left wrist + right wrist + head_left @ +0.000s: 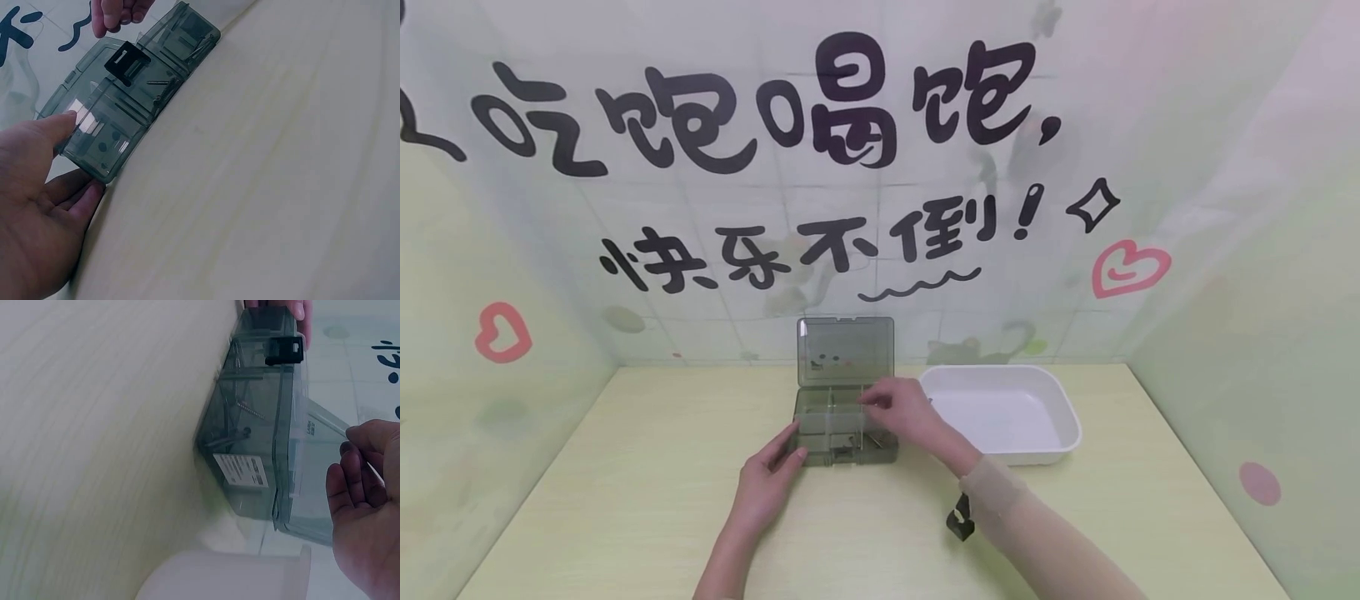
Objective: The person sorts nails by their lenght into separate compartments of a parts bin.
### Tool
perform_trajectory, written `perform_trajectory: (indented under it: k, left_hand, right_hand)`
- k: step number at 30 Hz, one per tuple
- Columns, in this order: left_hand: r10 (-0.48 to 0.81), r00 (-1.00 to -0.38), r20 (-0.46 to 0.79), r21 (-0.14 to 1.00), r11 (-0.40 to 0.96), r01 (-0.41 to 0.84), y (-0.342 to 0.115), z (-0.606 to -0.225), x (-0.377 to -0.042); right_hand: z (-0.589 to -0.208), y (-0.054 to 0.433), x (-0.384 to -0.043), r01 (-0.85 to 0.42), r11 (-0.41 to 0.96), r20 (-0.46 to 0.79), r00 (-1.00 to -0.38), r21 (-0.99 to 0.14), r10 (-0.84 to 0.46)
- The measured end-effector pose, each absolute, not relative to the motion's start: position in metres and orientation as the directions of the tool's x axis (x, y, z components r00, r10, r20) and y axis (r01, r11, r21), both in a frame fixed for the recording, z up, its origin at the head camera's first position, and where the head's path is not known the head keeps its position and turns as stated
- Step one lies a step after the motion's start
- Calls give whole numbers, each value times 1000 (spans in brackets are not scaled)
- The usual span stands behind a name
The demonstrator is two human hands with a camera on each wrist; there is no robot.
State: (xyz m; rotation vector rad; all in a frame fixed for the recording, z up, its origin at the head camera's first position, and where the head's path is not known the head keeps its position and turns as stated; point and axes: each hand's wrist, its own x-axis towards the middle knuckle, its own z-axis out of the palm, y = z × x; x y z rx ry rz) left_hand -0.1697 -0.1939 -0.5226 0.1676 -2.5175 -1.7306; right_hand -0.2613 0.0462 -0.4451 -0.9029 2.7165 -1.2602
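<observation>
A grey see-through compartment box (880,456) sits on the table with its lid (846,350) raised at the back. My left hand (765,487) holds the box's left end, thumb over the top edge and fingers against the side, as the left wrist view also shows. Over the right-hand compartments, my right hand (910,412) pinches a clear plastic strip (329,419) between thumb and forefinger; the strip slants up from the box. Several metal screws (250,411) lie in the compartments. A black latch (127,62) is on the front of the box.
A white tray (1000,457) stands just right of the box, partly behind my right wrist. A small black object (960,518) shows beside my right sleeve. Printed curtains (880,183) with writing enclose the pale wooden table (655,500) at the back and sides.
</observation>
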Motion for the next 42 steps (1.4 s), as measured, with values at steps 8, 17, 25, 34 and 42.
perform_trajectory:
  k: [8,17,25,34,42]
  left_hand:
    - [-142,-990,10,928,369,-43,-195,-523,-171]
    - [-139,-990,10,931,362,-42,-194,-523,-170]
    - [-142,-990,2,930,364,-51,-194,-523,-169]
    - [-140,-990,0,934,353,-50,-195,-523,-169]
    - [-144,-990,-4,935,350,-55,-194,-524,-169]
  right_hand:
    - [-445,62,-269,-433,486,249,-883,-759,-398]
    - [-452,81,-271,-437,484,325,-897,-758,-300]
    - [-459,97,-272,-425,494,375,-905,-759,-203]
    - [-467,112,-277,-364,515,332,-930,-776,-157]
    - [-472,121,-283,-288,556,229,-958,-780,-174]
